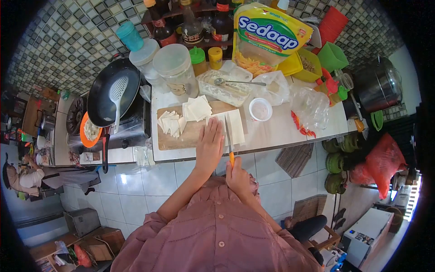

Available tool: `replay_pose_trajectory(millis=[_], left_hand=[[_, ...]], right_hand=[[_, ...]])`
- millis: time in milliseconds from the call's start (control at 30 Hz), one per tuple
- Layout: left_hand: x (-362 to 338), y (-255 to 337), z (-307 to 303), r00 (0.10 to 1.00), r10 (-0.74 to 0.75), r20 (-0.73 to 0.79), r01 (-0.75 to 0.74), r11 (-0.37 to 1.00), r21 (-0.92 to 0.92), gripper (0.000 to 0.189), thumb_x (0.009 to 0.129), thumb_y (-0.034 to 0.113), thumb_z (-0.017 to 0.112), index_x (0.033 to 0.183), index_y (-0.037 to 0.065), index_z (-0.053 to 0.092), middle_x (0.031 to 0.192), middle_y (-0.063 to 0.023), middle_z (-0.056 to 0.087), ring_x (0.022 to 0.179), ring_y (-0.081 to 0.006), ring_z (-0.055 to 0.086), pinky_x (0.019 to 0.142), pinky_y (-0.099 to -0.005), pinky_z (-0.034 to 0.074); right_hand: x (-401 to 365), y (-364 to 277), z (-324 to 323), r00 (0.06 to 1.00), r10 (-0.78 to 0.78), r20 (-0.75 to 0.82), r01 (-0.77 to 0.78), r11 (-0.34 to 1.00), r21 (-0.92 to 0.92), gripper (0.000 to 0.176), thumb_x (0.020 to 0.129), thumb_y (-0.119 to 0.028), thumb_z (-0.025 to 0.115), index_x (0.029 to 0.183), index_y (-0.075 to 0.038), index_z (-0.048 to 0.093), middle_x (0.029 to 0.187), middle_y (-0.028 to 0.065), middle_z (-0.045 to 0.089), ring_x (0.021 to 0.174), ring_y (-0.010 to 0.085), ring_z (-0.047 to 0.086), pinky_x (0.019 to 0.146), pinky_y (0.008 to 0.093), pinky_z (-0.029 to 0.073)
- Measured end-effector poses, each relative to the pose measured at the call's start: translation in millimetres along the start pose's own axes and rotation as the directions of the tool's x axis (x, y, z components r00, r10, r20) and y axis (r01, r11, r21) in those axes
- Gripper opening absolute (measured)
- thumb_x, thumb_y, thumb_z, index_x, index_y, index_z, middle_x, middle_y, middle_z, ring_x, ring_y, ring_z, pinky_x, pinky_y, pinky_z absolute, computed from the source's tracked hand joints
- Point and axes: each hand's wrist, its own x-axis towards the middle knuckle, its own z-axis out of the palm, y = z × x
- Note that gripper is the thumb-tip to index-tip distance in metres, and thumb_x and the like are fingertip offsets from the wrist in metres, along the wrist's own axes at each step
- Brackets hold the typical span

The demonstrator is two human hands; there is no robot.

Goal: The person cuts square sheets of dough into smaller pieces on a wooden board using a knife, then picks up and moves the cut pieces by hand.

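My right hand [238, 177] is wrapped round the orange handle of a knife [228, 132], its blade pointing away from me over a pale dough sheet [234, 123]. Flat on the sheet's left part lies my left hand [210, 141], fingers stretched out beside the blade. Beneath is a wooden cutting board [179, 144]. Square cut wrappers [197, 109] are stacked behind my left fingers, and a looser pile of smaller pieces [171, 123] rests at the board's left.
Right of the board stands a small white cup [260, 109]. Behind it, a spoon [240, 82] lies across a plastic tub [222, 93]. A black frying pan [102, 97] with a white slotted spatula [118, 90] sits on the stove at left. A yellow Sedaap bag [267, 38] stands at the back.
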Motion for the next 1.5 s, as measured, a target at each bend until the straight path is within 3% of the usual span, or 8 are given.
replay_pose_trajectory(millis=[67, 533, 933, 1333, 1500], left_hand=[[-2.2, 0.1, 7.2, 1.0, -0.015, 0.018, 0.012, 0.99, 0.143, 0.041, 0.088, 0.013, 0.05, 0.126, -0.003, 0.046, 0.133, -0.0164, 0.044, 0.127, -0.0287, 0.039, 0.104, -0.0439, 0.031], [-3.1, -1.7, 9.2, 0.999, -0.02, 0.029, 0.016, 0.989, 0.144, 0.043, 0.088, 0.012, 0.05, 0.128, -0.002, 0.045, 0.135, -0.0153, 0.043, 0.128, -0.0263, 0.039, 0.106, -0.0432, 0.03], [-3.7, -2.8, 10.4, 1.0, -0.009, 0.012, 0.008, 0.992, 0.125, 0.044, 0.087, 0.01, 0.05, 0.129, -0.002, 0.044, 0.135, -0.017, 0.043, 0.128, -0.0285, 0.039, 0.103, -0.0444, 0.032], [-2.2, -0.5, 7.4, 0.999, -0.035, 0.029, 0.032, 0.994, 0.101, 0.042, 0.087, 0.009, 0.049, 0.128, -0.002, 0.045, 0.136, -0.0167, 0.042, 0.128, -0.0282, 0.038, 0.105, -0.0442, 0.03], [-3.0, 0.4, 7.5, 0.999, -0.037, 0.025, 0.035, 0.996, 0.085, 0.042, 0.087, 0.009, 0.049, 0.128, -0.003, 0.045, 0.136, -0.0173, 0.042, 0.128, -0.0289, 0.038, 0.105, -0.0444, 0.03]], right_hand=[[0.9, 5.1, 4.9, 1.0, -0.01, -0.01, 0.01, 1.0, -0.014, 0.028, 0.093, -0.031, 0.044, 0.097, -0.004, 0.039, 0.053, 0.0198, 0.055, 0.049, 0.0413, 0.057, 0.046, 0.0519, 0.045], [1.9, 10.7, 13.8, 0.993, -0.078, -0.092, 0.075, 0.996, -0.039, 0.025, 0.092, -0.026, 0.048, 0.094, -0.003, 0.04, 0.047, 0.0149, 0.052, 0.042, 0.0355, 0.056, 0.038, 0.0448, 0.045], [2.1, -2.4, 4.6, 0.996, -0.041, -0.075, 0.037, 0.998, -0.057, 0.026, 0.092, -0.028, 0.046, 0.097, -0.003, 0.041, 0.049, 0.0165, 0.054, 0.044, 0.0373, 0.056, 0.041, 0.0481, 0.046], [6.1, -22.3, -12.6, 0.996, 0.089, 0.023, -0.088, 0.996, -0.026, 0.027, 0.093, -0.029, 0.043, 0.099, -0.002, 0.039, 0.055, 0.0231, 0.056, 0.051, 0.0438, 0.057, 0.047, 0.0532, 0.045], [10.7, -24.2, -11.2, 0.998, 0.061, -0.005, -0.061, 0.998, -0.012, 0.038, 0.093, -0.029, 0.042, 0.116, 0.001, 0.036, 0.055, 0.0241, 0.056, 0.052, 0.0444, 0.057, 0.047, 0.0532, 0.045]])
